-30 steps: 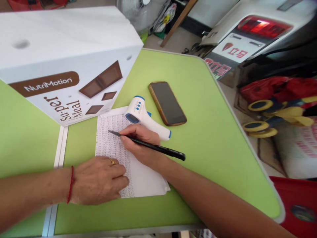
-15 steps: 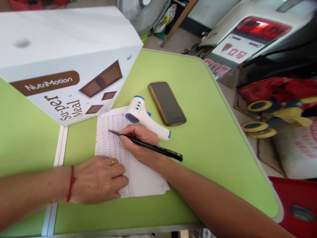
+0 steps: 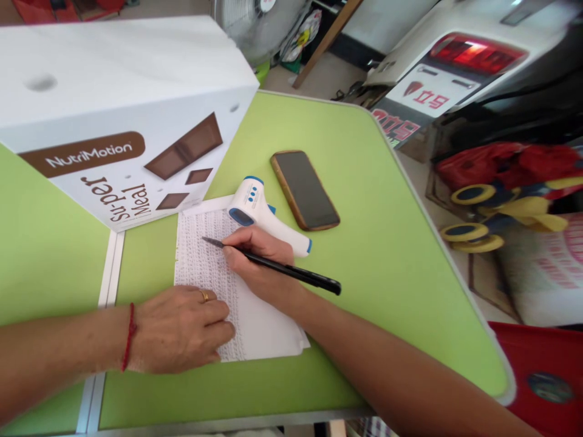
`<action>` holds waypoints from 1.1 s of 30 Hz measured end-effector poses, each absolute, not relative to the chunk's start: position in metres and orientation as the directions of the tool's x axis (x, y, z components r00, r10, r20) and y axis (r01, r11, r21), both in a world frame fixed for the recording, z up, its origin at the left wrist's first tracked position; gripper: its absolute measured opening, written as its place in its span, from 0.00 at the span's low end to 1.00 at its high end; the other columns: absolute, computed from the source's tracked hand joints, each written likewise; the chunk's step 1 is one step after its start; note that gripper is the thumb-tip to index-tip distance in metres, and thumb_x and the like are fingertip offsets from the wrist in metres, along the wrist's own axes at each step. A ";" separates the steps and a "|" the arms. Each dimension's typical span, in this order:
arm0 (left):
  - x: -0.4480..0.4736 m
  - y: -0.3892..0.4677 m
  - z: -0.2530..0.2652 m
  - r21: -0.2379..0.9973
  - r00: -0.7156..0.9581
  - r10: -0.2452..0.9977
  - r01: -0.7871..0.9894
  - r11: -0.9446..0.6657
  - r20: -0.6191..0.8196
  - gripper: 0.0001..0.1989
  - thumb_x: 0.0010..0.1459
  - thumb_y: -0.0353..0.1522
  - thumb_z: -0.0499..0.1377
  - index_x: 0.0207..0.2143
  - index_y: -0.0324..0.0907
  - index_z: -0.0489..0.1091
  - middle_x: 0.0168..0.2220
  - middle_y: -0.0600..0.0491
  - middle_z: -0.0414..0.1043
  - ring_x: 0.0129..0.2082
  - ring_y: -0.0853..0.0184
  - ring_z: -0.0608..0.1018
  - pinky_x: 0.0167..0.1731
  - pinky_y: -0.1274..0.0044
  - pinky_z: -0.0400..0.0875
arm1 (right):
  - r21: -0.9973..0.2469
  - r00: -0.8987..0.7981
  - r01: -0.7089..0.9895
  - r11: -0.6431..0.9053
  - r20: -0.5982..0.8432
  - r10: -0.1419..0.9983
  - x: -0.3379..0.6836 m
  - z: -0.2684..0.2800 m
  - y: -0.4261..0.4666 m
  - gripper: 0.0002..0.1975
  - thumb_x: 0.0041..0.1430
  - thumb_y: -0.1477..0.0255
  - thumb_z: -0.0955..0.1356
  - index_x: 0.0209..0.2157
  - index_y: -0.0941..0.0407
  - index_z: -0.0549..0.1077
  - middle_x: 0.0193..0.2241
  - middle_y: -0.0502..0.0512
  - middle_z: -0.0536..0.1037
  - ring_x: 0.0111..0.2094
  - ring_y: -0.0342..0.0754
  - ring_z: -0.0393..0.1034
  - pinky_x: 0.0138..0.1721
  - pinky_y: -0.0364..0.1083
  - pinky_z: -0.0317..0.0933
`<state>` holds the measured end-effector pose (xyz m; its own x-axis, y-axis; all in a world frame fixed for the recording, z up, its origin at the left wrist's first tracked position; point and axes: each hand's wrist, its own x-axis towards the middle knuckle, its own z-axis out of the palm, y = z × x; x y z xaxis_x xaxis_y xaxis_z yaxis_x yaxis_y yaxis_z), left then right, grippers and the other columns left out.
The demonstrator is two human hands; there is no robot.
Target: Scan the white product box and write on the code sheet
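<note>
A sheet of paper (image 3: pixel 268 331) with dense rows of handwriting lies on the green table. My right hand (image 3: pixel 262 267) is closed around a black pen (image 3: pixel 296 273); its tip points at the written rows near the upper left of the sheet. My left hand (image 3: pixel 182 328) rests on the lower left of the paper, fingers curled and tips tucked out of sight. It wears a gold ring and a red bracelet. Just beyond my right hand, a white-and-blue infrared thermometer (image 3: pixel 268 221) lies over the paper's top edge. My left palm hides part of the sheet.
A large white box (image 3: pixel 104 115) with brown printing stands at the back left, beside the paper. A phone (image 3: pixel 310 191) in a brown case lies right of the thermometer. Past the table's edge are a fan (image 3: pixel 259 30), a vehicle with a red tail light (image 3: pixel 476 53) and a red stool (image 3: pixel 546 358).
The view has shifted slightly, moving the background a little to the left. The pen and my right hand sit marginally further right on the paper. My left hand stays in place.
</note>
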<state>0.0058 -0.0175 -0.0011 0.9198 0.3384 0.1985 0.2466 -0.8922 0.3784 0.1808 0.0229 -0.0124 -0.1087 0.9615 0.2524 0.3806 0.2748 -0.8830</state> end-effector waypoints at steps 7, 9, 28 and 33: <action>0.006 -0.018 -0.001 0.375 0.918 0.342 0.251 -0.893 0.201 0.08 0.58 0.34 0.62 0.33 0.39 0.68 0.31 0.52 0.69 0.27 0.65 0.68 0.29 0.71 0.65 | -0.875 -0.140 0.391 0.287 0.251 0.958 0.182 -0.013 0.023 0.03 0.49 0.75 0.66 0.24 0.54 0.69 0.19 0.45 0.72 0.20 0.40 0.64 0.22 0.41 0.60; 0.006 -0.018 -0.001 0.377 0.916 0.344 0.250 -0.892 0.206 0.08 0.57 0.34 0.63 0.33 0.39 0.68 0.31 0.52 0.69 0.27 0.65 0.68 0.29 0.71 0.65 | -0.876 -0.115 0.391 0.282 0.257 0.960 0.182 -0.013 0.022 0.03 0.49 0.75 0.66 0.25 0.54 0.70 0.19 0.46 0.72 0.20 0.40 0.64 0.22 0.41 0.60; 0.006 -0.017 -0.001 0.376 0.918 0.343 0.251 -0.892 0.200 0.10 0.54 0.34 0.65 0.33 0.39 0.69 0.31 0.53 0.69 0.28 0.64 0.68 0.29 0.71 0.66 | -0.884 -0.169 0.338 0.324 0.281 0.945 0.182 -0.012 0.022 0.04 0.50 0.76 0.66 0.25 0.54 0.70 0.17 0.44 0.71 0.18 0.39 0.62 0.19 0.39 0.58; 0.006 -0.018 -0.001 0.372 0.919 0.342 0.253 -0.893 0.196 0.10 0.55 0.35 0.65 0.33 0.39 0.69 0.31 0.53 0.70 0.28 0.64 0.69 0.28 0.71 0.66 | -0.876 -0.195 0.363 0.317 0.261 0.945 0.182 -0.012 0.022 0.04 0.50 0.76 0.66 0.25 0.53 0.71 0.17 0.44 0.71 0.19 0.39 0.63 0.20 0.40 0.59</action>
